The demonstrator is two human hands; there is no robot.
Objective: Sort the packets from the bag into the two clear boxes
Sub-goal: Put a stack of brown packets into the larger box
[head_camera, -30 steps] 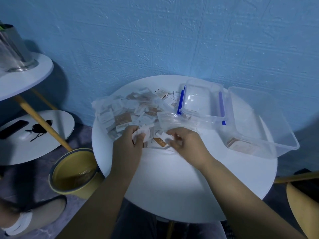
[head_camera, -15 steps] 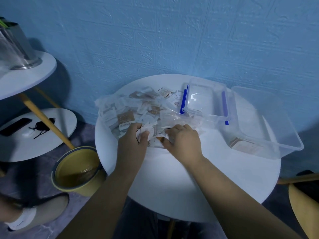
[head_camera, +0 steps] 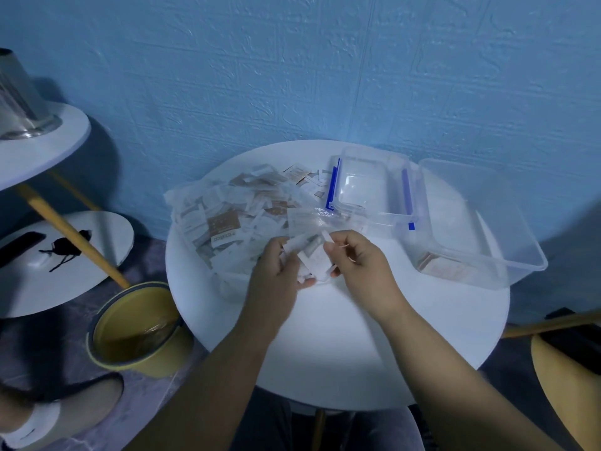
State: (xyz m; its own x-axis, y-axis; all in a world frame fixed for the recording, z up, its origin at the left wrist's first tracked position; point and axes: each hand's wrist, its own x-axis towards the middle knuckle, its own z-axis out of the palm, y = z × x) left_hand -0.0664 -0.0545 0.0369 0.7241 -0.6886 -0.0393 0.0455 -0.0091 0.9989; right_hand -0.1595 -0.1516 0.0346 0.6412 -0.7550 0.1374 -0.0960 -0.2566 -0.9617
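Note:
A clear plastic bag full of white and brown packets lies on the left half of the round white table. My left hand and my right hand are raised just in front of the bag, and together they hold a small bunch of white packets between them. A small clear box with blue clips sits behind my right hand. The large clear box on the right has a few brownish packets in its near corner.
A yellow bucket stands on the floor at the table's left. Further left are two white side tables, the lower one with a dark phone and the upper one holding a metal vessel. A yellow chair is at the right.
Both hands have lifted away from the bag's mouth toward me, carrying a bunch of white packets that they were picking at before.

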